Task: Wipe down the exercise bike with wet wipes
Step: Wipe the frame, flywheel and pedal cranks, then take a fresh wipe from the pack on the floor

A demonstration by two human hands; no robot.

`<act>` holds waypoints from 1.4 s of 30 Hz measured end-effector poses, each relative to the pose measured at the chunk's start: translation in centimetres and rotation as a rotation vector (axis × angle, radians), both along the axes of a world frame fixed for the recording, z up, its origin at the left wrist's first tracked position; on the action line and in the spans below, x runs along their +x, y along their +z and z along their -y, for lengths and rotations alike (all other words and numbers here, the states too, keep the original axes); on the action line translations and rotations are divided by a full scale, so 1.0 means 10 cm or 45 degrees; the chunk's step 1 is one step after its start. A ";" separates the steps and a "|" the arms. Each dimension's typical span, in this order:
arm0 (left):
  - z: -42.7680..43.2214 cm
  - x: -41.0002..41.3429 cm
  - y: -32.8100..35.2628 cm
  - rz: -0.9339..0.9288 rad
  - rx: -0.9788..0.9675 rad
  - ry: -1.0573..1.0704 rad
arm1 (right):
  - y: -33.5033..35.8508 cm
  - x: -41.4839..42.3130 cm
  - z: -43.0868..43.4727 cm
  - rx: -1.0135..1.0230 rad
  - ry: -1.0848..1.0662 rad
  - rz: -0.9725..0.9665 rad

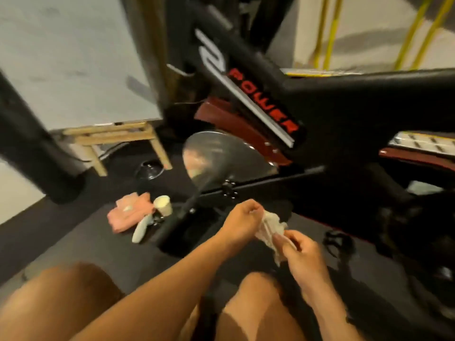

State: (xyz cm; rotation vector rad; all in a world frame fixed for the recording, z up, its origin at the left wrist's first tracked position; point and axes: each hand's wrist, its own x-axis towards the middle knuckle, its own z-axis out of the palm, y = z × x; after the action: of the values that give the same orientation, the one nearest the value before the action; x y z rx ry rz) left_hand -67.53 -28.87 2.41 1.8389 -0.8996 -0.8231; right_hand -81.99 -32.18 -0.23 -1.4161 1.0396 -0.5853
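Low in front of the bare knees, both hands met over the dark floor mat [73, 242] beside the exercise bike [344, 107]. Between them hung a crumpled white wet wipe [269, 228], stretched from one hand to the other. The left hand [242, 220] was curled into a loose fist, its fingers [253, 209] closed on the upper end of the wipe, so that the cloth emerged just to the right of the knuckles. The right hand [301, 252] pinched the lower part, with the thumb pressed over the cloth against the bent fingers; a ragged tail of wipe drooped below that grip. The wipe touched neither the bike nor the mat; it was held in the air, near the bike's lower frame bar and below the silver flywheel [221, 158].

The bike's black frame carried red lettering reading POWER along a slanted tube, with a dark red guard behind the flywheel. To the left of the hands, on the mat, lay a pink cloth [130, 212], a pale cup [163, 205] tipped against it, and a white elongated object [140, 230] whose kind could not be told. Farther back stood a small wooden stand [115, 141] against the pale wall, and a thick black post [32, 143] rose at the left edge. Motion blur softened much of the scene.
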 end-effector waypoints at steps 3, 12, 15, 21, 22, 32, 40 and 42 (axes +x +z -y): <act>-0.26 0.42 0.06 -0.144 -0.031 0.120 | 0.09 0.62 -0.14 0.042 0.018 0.149; -0.83 1.20 -0.10 -0.894 -0.396 0.743 | 0.03 1.85 -0.37 0.725 -0.062 0.580; -0.91 1.37 -0.18 -0.900 -0.435 0.903 | 0.03 1.96 -0.41 0.634 0.083 0.433; -1.00 1.85 -0.02 -0.370 -0.306 0.687 | 0.24 2.12 -0.14 0.484 0.223 0.380; -1.00 1.92 0.01 -0.298 -0.263 0.593 | 0.29 2.16 -0.09 0.514 0.192 0.426; -0.69 2.55 -0.14 -0.821 -0.226 -0.136 | 0.22 2.68 0.17 0.768 0.068 0.417; -0.53 2.92 -0.57 -0.833 -0.225 -0.505 | -0.31 2.81 0.27 1.057 -0.314 0.231; -0.49 2.98 -0.61 -0.849 -0.147 -0.561 | -0.29 2.84 0.32 0.985 -0.447 0.180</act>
State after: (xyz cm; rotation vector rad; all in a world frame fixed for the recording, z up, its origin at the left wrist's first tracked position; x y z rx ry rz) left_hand -37.73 -23.92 -3.64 1.1418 -0.8857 -1.5067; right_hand -53.55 -35.43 -3.12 -0.5140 1.2286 -0.4468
